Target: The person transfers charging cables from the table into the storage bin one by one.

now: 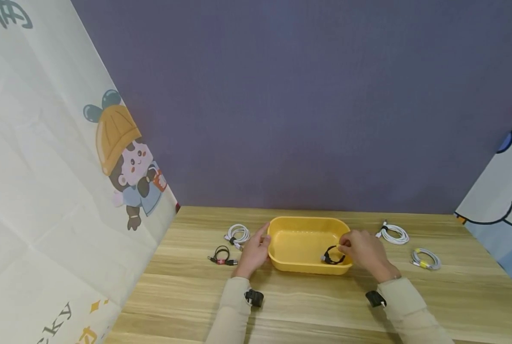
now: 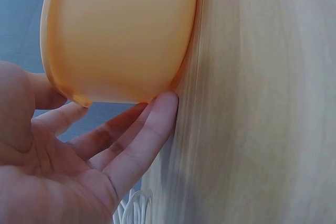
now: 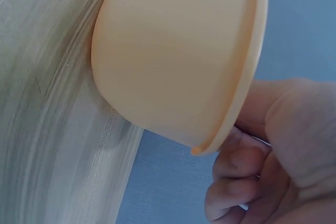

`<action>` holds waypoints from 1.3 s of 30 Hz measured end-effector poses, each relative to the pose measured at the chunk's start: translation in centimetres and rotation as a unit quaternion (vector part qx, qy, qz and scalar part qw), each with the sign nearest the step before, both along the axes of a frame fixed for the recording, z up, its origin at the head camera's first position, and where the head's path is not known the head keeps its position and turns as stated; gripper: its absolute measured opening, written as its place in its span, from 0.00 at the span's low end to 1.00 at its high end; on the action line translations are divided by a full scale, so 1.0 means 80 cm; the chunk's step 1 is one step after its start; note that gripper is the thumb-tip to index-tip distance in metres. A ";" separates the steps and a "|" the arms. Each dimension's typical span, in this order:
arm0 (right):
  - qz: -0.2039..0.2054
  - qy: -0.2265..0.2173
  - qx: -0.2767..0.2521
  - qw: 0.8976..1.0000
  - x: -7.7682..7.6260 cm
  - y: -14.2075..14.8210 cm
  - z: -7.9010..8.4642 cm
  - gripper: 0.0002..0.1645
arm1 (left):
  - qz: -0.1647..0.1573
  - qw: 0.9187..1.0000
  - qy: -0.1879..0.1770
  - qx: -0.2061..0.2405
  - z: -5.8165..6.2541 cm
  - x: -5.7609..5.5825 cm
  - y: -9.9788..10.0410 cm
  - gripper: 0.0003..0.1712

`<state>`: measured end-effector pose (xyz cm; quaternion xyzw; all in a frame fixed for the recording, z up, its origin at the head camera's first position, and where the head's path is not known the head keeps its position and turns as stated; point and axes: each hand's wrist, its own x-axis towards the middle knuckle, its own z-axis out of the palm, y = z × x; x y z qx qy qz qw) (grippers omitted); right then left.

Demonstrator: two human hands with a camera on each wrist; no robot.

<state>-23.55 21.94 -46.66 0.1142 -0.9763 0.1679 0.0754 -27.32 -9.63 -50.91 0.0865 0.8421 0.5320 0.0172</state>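
Note:
A yellow plastic basket (image 1: 309,269) lies in front of me on the wooden table. My left hand (image 1: 255,251) is at its left end, the fingers (image 2: 149,135) nearly straight against the outer wall and the thumb by the rim. Over the right end, my right hand (image 1: 363,251) pinches a coiled black cable (image 1: 334,261) with a grey plug. That cable hangs inside the basket, low near the right wall. In the right wrist view the curled fingers (image 3: 239,163) show beyond the basket's rim (image 3: 252,72), and the cable is hidden.
Left of the basket are a coiled white cable (image 1: 238,232) and a small black cable (image 1: 222,261) with a red tie. To the right lie another white cable (image 1: 395,234) and a grey-white one (image 1: 428,259) with yellow ties. A dark panel (image 1: 307,119) stands behind the table.

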 end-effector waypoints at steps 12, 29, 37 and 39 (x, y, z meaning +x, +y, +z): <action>0.005 -0.006 0.049 0.999 -0.009 -0.001 -0.003 0.04 | 0.003 1.000 0.000 0.006 -0.002 -0.001 0.004 0.27; 0.010 -0.038 0.074 0.997 -0.016 -0.006 -0.004 0.09 | 0.004 1.000 0.006 0.008 0.001 0.000 0.006 0.27; 0.002 -0.020 0.085 0.996 -0.014 -0.009 -0.007 0.15 | 0.006 1.000 0.002 0.011 0.001 0.000 0.006 0.27; -0.003 -0.023 0.086 0.996 -0.013 -0.010 -0.008 0.16 | 0.004 1.000 0.003 0.010 0.000 -0.001 0.006 0.27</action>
